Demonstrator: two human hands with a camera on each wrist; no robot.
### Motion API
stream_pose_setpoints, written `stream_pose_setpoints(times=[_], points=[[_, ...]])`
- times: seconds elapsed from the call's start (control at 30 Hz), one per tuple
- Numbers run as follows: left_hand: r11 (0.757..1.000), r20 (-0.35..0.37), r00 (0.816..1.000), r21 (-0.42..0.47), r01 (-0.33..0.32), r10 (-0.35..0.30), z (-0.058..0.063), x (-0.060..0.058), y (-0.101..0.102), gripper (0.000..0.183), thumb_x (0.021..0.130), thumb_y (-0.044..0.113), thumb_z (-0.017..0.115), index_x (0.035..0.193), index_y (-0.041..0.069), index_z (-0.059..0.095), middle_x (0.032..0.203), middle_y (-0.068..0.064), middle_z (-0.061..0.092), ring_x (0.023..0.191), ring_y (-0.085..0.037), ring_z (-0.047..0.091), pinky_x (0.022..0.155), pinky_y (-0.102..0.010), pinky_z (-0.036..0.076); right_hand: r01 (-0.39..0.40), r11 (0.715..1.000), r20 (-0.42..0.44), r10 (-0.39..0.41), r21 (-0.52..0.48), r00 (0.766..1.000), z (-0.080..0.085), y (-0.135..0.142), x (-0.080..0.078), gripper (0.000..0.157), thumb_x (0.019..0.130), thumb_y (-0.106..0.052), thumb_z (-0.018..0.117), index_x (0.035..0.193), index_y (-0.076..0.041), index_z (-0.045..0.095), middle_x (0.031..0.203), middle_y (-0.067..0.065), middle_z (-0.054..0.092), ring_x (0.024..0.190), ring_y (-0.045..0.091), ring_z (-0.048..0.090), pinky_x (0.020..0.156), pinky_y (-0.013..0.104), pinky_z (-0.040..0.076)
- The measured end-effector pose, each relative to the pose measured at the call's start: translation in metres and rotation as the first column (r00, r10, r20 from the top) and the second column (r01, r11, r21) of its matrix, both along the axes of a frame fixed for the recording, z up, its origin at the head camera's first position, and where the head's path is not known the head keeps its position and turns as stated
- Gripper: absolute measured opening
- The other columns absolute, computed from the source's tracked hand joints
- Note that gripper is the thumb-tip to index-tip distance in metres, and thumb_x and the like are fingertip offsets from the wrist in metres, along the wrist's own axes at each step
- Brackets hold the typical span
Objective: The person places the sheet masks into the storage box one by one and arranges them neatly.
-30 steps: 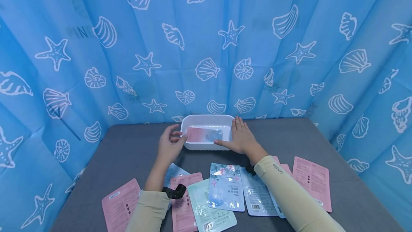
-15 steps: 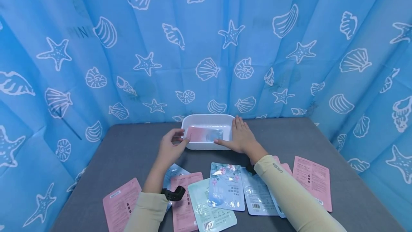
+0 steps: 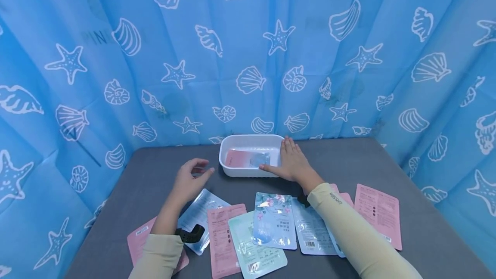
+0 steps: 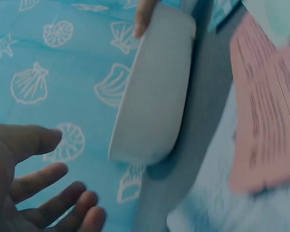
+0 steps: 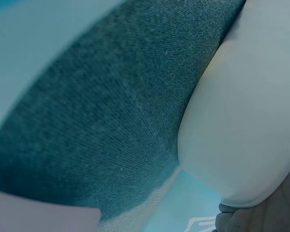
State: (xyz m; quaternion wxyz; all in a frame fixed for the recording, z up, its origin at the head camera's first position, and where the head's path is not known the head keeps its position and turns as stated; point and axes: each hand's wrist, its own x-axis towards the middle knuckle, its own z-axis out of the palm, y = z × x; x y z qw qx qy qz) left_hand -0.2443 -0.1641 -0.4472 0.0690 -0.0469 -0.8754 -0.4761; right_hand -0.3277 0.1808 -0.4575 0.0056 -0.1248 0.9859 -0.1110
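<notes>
A white plastic bin (image 3: 248, 173) stands near the table's back edge. Inside lies a flat packet (image 3: 242, 158), pink fading to pale blue. My right hand (image 3: 292, 162) rests against the bin's right end, fingers straight along the wall and thumb over the front rim. In the right wrist view, the fingers (image 5: 261, 217) show beside the bin's smooth outer wall (image 5: 241, 111). My left hand (image 3: 189, 182) hovers left of the bin, apart from it, fingers loosely bent and holding nothing. A blue packet (image 3: 205, 206) lies close to the left wrist.
Flat packets spread along the table's front: a pink one (image 3: 224, 236), a mint one (image 3: 257, 249), a floral blue one (image 3: 273, 221), a pale blue one (image 3: 313, 231) and a pink one at right (image 3: 377, 214). Behind the grey table (image 3: 341, 158) hangs a blue shell-print curtain (image 3: 248, 55).
My left hand has left the bin's left end and moved left toward me, uncovering more of the blue packet. My right hand stays on the bin. The view has tilted slightly down.
</notes>
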Motion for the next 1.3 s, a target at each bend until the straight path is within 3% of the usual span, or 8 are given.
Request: stream_pose_setpoints(times=[0.2,0.37,0.63,0.8,0.93,1.3], points=[[0.992,0.076,0.996,-0.113,0.049,-0.041,-0.011,0.004,-0.025,0.035,0.103,0.031,0.07,0.13,0.008,0.07,0.131,-0.014,0.071,0.121,-0.033,0.068,0.101,-0.053,0.059,0.003,1.0,0.021,-0.003,0.01,1.0,0.002,-0.001,-0.001,0.136,0.086,-0.092,0.047,0.166,0.009,0.006,0.177,0.027,0.001,0.166,0.042,0.003,0.135,0.056,0.009],[0.983,0.127,0.987,-0.145,0.113,-0.095,-0.015,0.006,-0.037,0.021,0.101,0.024,0.072,0.115,0.008,0.073,0.116,-0.01,0.074,0.109,-0.028,0.071,0.091,-0.047,0.061,0.003,1.0,0.014,-0.004,0.006,1.0,0.004,-0.002,0.001,0.134,0.087,-0.091,0.048,0.166,0.01,0.008,0.177,0.029,0.003,0.166,0.044,0.004,0.135,0.057,0.01],[0.966,0.207,0.965,-0.169,0.196,-0.16,-0.021,0.007,-0.043,0.028,0.094,0.021,0.08,0.117,0.008,0.073,0.113,-0.009,0.072,0.104,-0.025,0.068,0.087,-0.042,0.06,0.014,1.0,0.014,-0.014,0.0,1.0,0.004,-0.004,0.003,0.134,0.087,-0.09,0.049,0.166,0.01,0.007,0.177,0.028,0.003,0.166,0.045,0.005,0.134,0.058,0.01],[0.965,0.218,0.962,-0.165,0.202,-0.164,-0.024,0.006,-0.042,0.028,0.09,0.021,0.085,0.113,0.01,0.075,0.106,-0.004,0.071,0.096,-0.02,0.065,0.082,-0.037,0.057,0.013,1.0,0.001,-0.013,-0.009,1.0,0.004,-0.005,0.003,0.134,0.086,-0.09,0.049,0.166,0.01,0.009,0.177,0.029,0.004,0.165,0.045,0.006,0.134,0.059,0.011],[0.964,0.224,0.962,-0.182,0.196,-0.153,-0.025,0.005,-0.04,0.031,0.087,0.022,0.088,0.113,0.011,0.075,0.109,-0.004,0.072,0.098,-0.019,0.065,0.086,-0.039,0.06,0.017,1.0,0.008,-0.017,-0.004,1.0,0.002,-0.004,0.003,0.135,0.086,-0.092,0.048,0.166,0.009,0.007,0.177,0.028,0.003,0.166,0.044,0.005,0.134,0.058,0.01],[0.964,0.266,0.949,-0.152,0.216,-0.171,-0.025,0.005,-0.037,0.039,0.079,0.007,0.091,0.115,0.01,0.074,0.112,-0.006,0.071,0.097,-0.02,0.067,0.085,-0.039,0.059,0.016,1.0,0.022,-0.017,0.014,1.0,-0.001,-0.002,-0.002,0.14,0.082,-0.097,0.043,0.167,0.007,0.004,0.178,0.026,0.001,0.166,0.042,0.002,0.135,0.056,0.008]])
